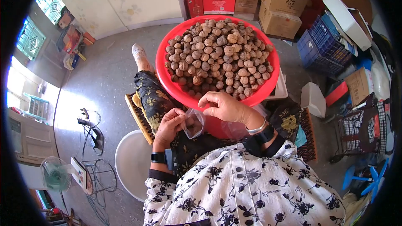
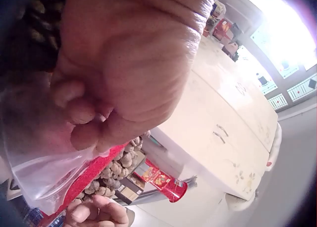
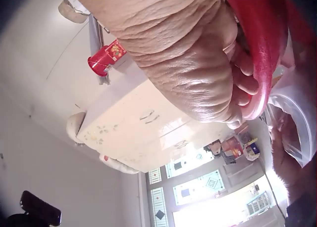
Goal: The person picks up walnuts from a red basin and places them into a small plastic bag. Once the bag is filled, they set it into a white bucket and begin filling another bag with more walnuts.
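Observation:
A big red basin (image 1: 160, 65) heaped with walnuts (image 1: 217, 54) stands in front of the person's lap. My left hand (image 1: 169, 123) pinches the edge of a clear plastic bag (image 1: 199, 129), which has a few walnuts inside. In the left wrist view, the bag (image 2: 37, 162) hangs from the curled fingertips of that hand (image 2: 114, 68). Close by the basin's near rim is my right hand (image 1: 228, 108), its fingers loosely bent and no walnut showing in them. In the right wrist view, the fingers of the right hand (image 3: 245, 78) lie beside the red rim (image 3: 260, 88).
A white tub (image 1: 127, 163) sits on the floor at the left. Stacked cartons (image 1: 280, 6) and blue crates (image 1: 322, 46) line the back right. A fan (image 1: 55, 173) and a wire stand (image 1: 100, 178) are at the lower left, near cables (image 1: 94, 136) on the floor.

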Available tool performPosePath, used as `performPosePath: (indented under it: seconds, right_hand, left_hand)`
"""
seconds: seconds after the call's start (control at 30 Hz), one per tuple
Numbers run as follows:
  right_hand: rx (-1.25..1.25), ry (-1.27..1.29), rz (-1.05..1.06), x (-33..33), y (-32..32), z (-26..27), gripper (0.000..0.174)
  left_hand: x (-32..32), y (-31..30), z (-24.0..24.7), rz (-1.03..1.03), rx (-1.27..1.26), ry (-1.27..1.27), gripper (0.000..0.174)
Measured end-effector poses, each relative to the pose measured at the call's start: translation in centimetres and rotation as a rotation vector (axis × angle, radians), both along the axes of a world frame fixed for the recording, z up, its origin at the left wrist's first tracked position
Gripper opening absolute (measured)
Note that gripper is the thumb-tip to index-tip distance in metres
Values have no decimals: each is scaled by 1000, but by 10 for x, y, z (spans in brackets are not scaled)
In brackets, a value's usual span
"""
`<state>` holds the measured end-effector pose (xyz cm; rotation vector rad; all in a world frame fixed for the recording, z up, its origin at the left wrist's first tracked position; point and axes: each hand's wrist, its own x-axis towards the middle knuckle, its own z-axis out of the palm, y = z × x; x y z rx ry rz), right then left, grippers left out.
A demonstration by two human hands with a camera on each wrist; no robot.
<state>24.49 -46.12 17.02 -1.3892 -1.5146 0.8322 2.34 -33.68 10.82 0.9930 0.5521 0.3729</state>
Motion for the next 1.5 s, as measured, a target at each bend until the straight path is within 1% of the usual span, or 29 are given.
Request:
performPosePath:
  seconds: [0.07,0.1,0.13,0.2,0.23,0.27,0.33,0.37,0.4,0.47,0.5,0.57,0.63,0.7,0.73,0.77,0.8,0.83,0.9,0.97,1.03,1.1,1.13,1.2,1.23,1.3,1.37,1.4,1.5]
  right_hand:
    - [48,-83,29,1,-8,1,28]
    - [-1,-107,37,1,-12,3,34]
    - [1,-107,35,1,-16,6,34]
    - [-145,-51,86,0,-24,16,40]
    - [-275,-33,112,0,-31,20,44]
    - [-274,-34,115,0,-36,18,44]
    - [-66,-176,128,2,-40,6,46]
    - [60,-233,125,4,-40,-3,40]
    - [60,-233,123,2,-43,-3,40]
    - [-62,-107,100,-2,-46,-2,28]
    - [-62,-106,99,-3,-47,-5,28]
    - [-185,-74,102,-3,-48,-20,18]
    - [-155,-41,106,-2,-51,-38,17]
    - [-125,-10,112,0,-55,-40,16]
    - [-234,18,80,-1,-58,-30,17]
    - [-343,45,49,-2,-59,-22,18]
    - [-343,47,51,-4,-60,-19,18]
    - [-312,23,40,-8,-59,-16,20]
    - [-278,-1,30,-17,-56,-21,22]
    - [11,-101,-74,-24,-50,-45,20]
    - [-31,-42,-71,-25,-46,-51,20]
    - [-69,18,-65,-25,-44,-56,21]
    - [-29,33,-75,-25,-44,-59,18]
    - [13,49,-87,-24,-46,-62,16]
    - [30,23,-115,-24,-46,-62,15]
    - [50,1,-142,-23,-47,-63,14]
    - [-89,5,-120,-21,-49,-63,13]
    - [-89,7,-120,-21,-49,-61,13]
    - [-135,-11,-91,-21,-51,-56,15]
  left_hand:
    - [2,-4,7,-37,42,18,4]
    - [3,-7,13,-68,84,36,4]
    - [4,-9,19,-70,86,36,4]
    - [8,-12,34,-172,166,77,5]
    - [10,-14,40,-166,168,78,5]
    - [14,-13,45,-210,211,80,6]
    - [18,-11,48,-253,254,82,7]
    - [20,-10,48,-269,275,81,7]
    - [22,-10,49,-287,296,79,7]
    - [29,-11,53,-338,298,88,7]
    - [30,-11,54,-389,301,97,7]
    - [32,-9,36,-386,352,109,7]
    - [29,-12,31,-381,402,122,8]
    - [22,-13,30,-356,575,265,9]
    - [19,-14,30,-358,572,270,9]
    - [18,-15,30,-304,573,252,8]
    - [16,-15,31,-250,574,233,8]
    - [17,-16,27,-249,574,235,8]
    - [21,-20,17,-180,453,179,9]
    - [28,-28,26,-186,455,197,9]
    - [30,-30,27,-191,455,217,9]
    - [31,-31,28,-229,641,218,22]
    - [29,-31,33,-230,644,219,22]
    - [23,-34,43,-324,1092,170,45]
    - [20,-38,41,-327,1094,170,45]
    - [12,-50,38,-359,1250,298,64]
    - [8,-56,37,-362,1279,373,65]
    - [6,-59,35,-362,1305,442,67]
    - [5,-62,26,-318,1252,437,63]
